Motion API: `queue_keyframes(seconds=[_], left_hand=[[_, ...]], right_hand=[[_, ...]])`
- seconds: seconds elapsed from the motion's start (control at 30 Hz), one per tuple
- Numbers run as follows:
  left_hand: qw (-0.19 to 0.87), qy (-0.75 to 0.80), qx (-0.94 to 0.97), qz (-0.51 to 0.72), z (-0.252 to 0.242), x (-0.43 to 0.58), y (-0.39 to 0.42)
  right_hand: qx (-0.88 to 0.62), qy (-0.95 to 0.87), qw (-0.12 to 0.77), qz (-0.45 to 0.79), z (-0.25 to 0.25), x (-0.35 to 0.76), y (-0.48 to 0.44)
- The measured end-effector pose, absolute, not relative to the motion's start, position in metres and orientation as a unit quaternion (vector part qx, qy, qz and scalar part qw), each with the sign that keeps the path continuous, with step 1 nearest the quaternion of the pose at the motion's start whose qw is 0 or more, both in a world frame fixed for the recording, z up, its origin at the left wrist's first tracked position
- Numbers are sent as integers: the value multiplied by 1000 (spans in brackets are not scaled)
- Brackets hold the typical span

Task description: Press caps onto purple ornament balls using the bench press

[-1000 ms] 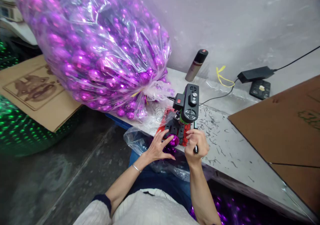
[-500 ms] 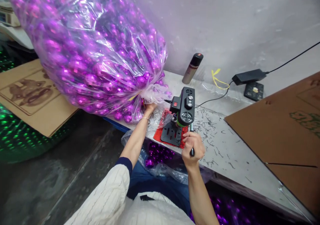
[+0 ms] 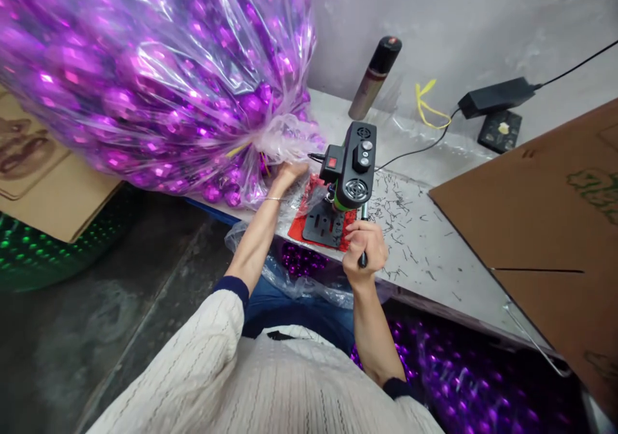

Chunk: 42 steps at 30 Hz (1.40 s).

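A small black and green bench press machine (image 3: 351, 170) stands on a black slotted base plate (image 3: 328, 225) over a red mat on the grey table (image 3: 434, 254). My right hand (image 3: 364, 250) is closed around the machine's black lever handle. My left hand (image 3: 288, 173) reaches into the tied mouth of a huge clear bag of purple shiny balls (image 3: 145, 73); its fingers are hidden in the plastic. A smaller clear bag with purple balls (image 3: 302, 263) hangs on my lap below the table edge.
A spray can (image 3: 374, 76), a yellow tie (image 3: 427, 102), a black power adapter (image 3: 497, 96) with cable and a small black box (image 3: 499, 131) lie by the wall. Cardboard sheets (image 3: 545, 208) cover the right. More purple balls (image 3: 463, 382) lie under the table. Metal bits litter the tabletop.
My left hand left the ball at the base plate and reached up to the big bag's mouth. That ball is gone from the plate. My right hand stays on the lever.
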<state>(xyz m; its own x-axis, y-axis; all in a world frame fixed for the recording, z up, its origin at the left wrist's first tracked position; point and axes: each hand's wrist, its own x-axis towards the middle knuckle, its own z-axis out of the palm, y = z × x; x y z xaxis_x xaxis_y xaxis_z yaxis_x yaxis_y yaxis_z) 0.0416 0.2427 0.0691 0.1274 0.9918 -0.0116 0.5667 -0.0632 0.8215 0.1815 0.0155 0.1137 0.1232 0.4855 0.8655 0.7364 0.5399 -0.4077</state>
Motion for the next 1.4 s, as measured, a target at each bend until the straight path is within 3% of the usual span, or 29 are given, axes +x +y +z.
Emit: queue_keyframes(seconds=[0.1, 0.2, 0.27, 0.37, 0.77, 1.07, 1.23, 1.4], left_hand=[[407, 613, 585, 342, 77, 24, 208], [582, 526, 423, 454, 82, 6, 156], [686, 453, 346, 453, 79, -2, 123], [759, 410, 280, 420, 67, -6, 91], [797, 370, 173, 444, 60, 10, 69], [721, 385, 141, 558, 88, 10, 82], [760, 384, 96, 516, 92, 10, 86], [777, 391, 179, 460, 78, 9, 81]], right_hand=[[-472, -652, 583, -109, 115, 181, 15], [-474, -646, 590, -105, 116, 181, 15], [-475, -643, 592, -100, 116, 181, 15], [-477, -642, 592, -99, 115, 181, 14], [-477, -651, 581, -105, 123, 182, 15], [-472, -649, 588, -103, 120, 183, 15], [-476, -647, 588, -99, 119, 184, 14], [-473, -650, 586, -102, 120, 184, 14]])
